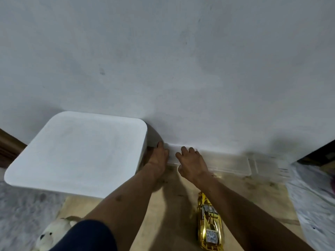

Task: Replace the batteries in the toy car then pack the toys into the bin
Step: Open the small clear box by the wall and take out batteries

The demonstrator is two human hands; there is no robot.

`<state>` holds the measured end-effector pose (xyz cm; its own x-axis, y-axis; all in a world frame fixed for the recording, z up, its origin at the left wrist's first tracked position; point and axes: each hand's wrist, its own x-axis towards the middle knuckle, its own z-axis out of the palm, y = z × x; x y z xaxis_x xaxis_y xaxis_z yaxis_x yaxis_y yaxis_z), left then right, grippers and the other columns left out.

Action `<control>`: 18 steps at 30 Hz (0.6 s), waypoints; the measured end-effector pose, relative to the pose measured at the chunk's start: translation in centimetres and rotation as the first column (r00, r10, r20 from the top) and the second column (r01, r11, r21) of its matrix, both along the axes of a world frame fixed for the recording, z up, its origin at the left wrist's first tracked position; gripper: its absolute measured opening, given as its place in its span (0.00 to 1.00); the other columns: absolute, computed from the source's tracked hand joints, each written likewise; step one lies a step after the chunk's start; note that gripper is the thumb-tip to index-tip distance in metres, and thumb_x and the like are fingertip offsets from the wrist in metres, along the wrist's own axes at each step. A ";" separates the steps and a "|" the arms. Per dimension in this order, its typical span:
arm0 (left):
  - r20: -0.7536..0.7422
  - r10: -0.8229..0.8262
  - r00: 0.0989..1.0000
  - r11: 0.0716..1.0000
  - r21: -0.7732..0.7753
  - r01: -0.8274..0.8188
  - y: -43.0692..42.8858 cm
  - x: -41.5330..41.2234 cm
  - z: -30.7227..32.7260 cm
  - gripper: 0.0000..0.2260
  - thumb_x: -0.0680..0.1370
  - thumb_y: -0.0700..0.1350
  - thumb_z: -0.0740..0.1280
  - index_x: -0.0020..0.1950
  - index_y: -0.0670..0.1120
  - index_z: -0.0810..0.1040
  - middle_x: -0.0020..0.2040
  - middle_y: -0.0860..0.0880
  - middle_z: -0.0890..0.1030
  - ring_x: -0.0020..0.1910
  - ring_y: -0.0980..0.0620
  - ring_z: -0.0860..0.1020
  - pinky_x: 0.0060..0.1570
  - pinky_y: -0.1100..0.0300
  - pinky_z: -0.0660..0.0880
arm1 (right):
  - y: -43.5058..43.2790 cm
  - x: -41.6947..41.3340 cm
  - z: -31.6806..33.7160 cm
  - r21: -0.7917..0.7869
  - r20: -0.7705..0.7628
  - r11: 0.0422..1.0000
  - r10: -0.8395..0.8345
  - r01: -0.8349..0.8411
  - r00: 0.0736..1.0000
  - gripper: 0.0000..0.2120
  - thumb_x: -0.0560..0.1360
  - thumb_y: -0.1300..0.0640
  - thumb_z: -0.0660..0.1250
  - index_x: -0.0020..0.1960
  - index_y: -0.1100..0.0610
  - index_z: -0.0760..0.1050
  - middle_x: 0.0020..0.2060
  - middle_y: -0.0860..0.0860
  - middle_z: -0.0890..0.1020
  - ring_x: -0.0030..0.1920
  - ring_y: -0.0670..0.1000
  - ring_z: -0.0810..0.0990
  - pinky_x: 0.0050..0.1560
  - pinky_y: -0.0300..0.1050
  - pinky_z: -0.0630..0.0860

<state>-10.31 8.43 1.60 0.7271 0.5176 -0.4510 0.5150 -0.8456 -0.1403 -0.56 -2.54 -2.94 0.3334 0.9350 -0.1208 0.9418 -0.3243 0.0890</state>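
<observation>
The bin (78, 156) is white, smooth, rounded-square plastic, standing on the floor against the wall. Just right of it lies a clear, flat plastic lid (226, 163) along the wall base. The left hand (157, 156) and right hand (192, 162) rest near each other, fingers spread on the lid's left end; whether they grip it cannot be determined. The toy car (210, 221), glossy metallic gold, lies on the wooden floor under the right forearm, long axis toward the wall. A white plush bear (52, 234) lies at lower left.
</observation>
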 end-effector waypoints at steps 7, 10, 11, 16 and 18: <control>0.017 0.050 0.999 0.997 0.063 -0.051 0.2 0.5 -3.4 0.19 0.82 0.44 0.58 0.74 0.49 0.65 0.73 0.42 0.64 0.66 0.41 0.72 0.65 0.48 0.72 | -0.4 0.1 -0.4 0.070 0.026 0.997 0.019 -0.020 0.999 0.19 0.57 0.55 0.77 0.46 0.56 0.78 0.42 0.55 0.79 0.41 0.57 0.79 0.36 0.52 0.77; 0.014 -0.001 1.000 0.999 0.043 0.000 0.2 0.7 -2.6 0.21 0.81 0.41 0.61 0.75 0.49 0.66 0.74 0.42 0.62 0.66 0.41 0.73 0.66 0.48 0.72 | -0.5 0.5 -0.5 0.102 0.035 0.995 0.004 -0.007 0.999 0.20 0.53 0.54 0.77 0.43 0.56 0.77 0.39 0.53 0.78 0.39 0.56 0.78 0.35 0.51 0.76; 0.015 -0.009 1.000 0.999 0.054 0.008 0.1 0.7 -2.2 0.22 0.81 0.41 0.61 0.75 0.48 0.66 0.75 0.42 0.61 0.66 0.41 0.73 0.66 0.48 0.72 | -0.5 0.6 -0.4 0.102 0.032 0.995 0.005 -0.008 0.999 0.20 0.53 0.54 0.78 0.42 0.56 0.77 0.39 0.53 0.78 0.38 0.56 0.78 0.34 0.51 0.76; 0.027 -0.044 0.999 0.994 0.104 0.041 0.0 0.6 -2.1 0.23 0.82 0.40 0.61 0.77 0.47 0.64 0.75 0.42 0.62 0.66 0.41 0.74 0.66 0.48 0.73 | -0.5 0.9 0.3 0.115 -0.034 0.993 0.025 -0.021 0.999 0.18 0.53 0.58 0.77 0.40 0.57 0.77 0.35 0.53 0.78 0.34 0.56 0.78 0.28 0.45 0.73; 0.051 -0.053 0.997 0.992 0.116 0.047 -0.2 0.7 -1.9 0.23 0.82 0.43 0.62 0.77 0.47 0.64 0.74 0.42 0.63 0.66 0.43 0.74 0.65 0.50 0.74 | -0.5 0.9 0.7 0.106 -0.057 0.994 0.009 -0.003 0.998 0.17 0.54 0.61 0.77 0.41 0.58 0.77 0.35 0.54 0.79 0.34 0.57 0.79 0.27 0.44 0.71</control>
